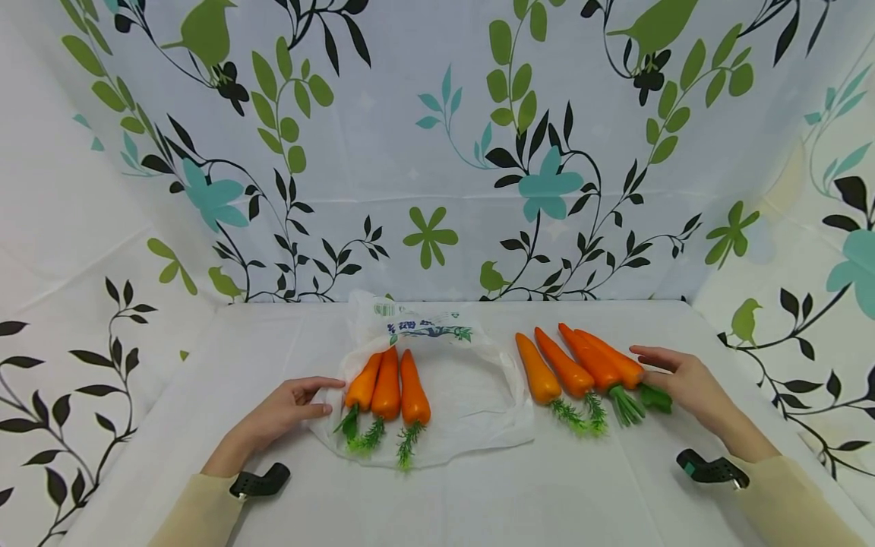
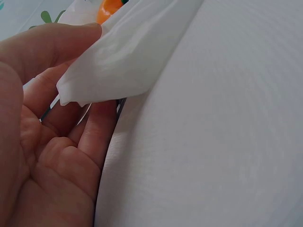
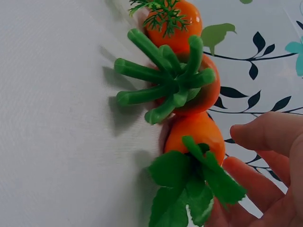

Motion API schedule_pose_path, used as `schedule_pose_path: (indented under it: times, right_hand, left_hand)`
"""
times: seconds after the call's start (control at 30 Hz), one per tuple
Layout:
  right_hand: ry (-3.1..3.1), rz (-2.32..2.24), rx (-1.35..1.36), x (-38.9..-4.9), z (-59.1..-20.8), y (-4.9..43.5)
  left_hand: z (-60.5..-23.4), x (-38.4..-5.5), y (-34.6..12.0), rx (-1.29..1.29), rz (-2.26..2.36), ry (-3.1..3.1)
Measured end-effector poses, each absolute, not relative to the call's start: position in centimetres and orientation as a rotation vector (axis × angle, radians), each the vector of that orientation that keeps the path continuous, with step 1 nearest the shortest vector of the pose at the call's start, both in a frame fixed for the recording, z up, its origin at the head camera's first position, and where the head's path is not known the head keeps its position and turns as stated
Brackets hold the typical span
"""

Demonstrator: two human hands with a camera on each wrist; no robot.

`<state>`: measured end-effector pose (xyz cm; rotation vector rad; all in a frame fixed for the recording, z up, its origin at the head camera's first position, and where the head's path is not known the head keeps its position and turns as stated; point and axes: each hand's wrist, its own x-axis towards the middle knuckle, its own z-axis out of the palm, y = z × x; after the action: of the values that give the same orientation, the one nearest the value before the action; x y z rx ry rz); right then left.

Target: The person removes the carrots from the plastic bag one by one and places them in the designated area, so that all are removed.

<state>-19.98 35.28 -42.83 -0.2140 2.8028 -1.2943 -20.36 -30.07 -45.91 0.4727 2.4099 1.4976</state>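
A thin white plastic bag (image 1: 472, 395) lies flat at the middle of the table, and three orange toy carrots (image 1: 386, 384) lie side by side at its left part. My left hand (image 1: 326, 396) pinches the bag's left edge (image 2: 137, 52) between thumb and fingers (image 2: 90, 137). Several more carrots (image 1: 566, 368) lie in a row to the right of the bag. My right hand (image 1: 642, 365) rests with fairly straight fingers at the rightmost carrot (image 3: 196, 135), touching its leafy green top (image 3: 189, 184). Its thumb (image 3: 265, 132) stands slightly off the carrot.
The table (image 1: 547, 494) is covered in white cloth. Leaf-and-bird patterned cloth walls (image 1: 437, 152) close off the back and both sides. A black wrist mount sits on each sleeve (image 1: 260, 481).
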Motion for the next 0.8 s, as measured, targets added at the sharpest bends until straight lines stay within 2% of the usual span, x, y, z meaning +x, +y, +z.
schedule_pose_path:
  times: [0.3,0.8]
  right_hand:
    - [2.888,-1.286,-0.228,-19.8,-41.8,34.2]
    - [2.905,-1.26,-0.26,-19.6,-40.6,28.7]
  left_hand:
    - [-45.8,-20.6,-30.1,0.469,1.488,2.42]
    - [-45.7,-20.3,-29.8,0.471,1.476,2.415]
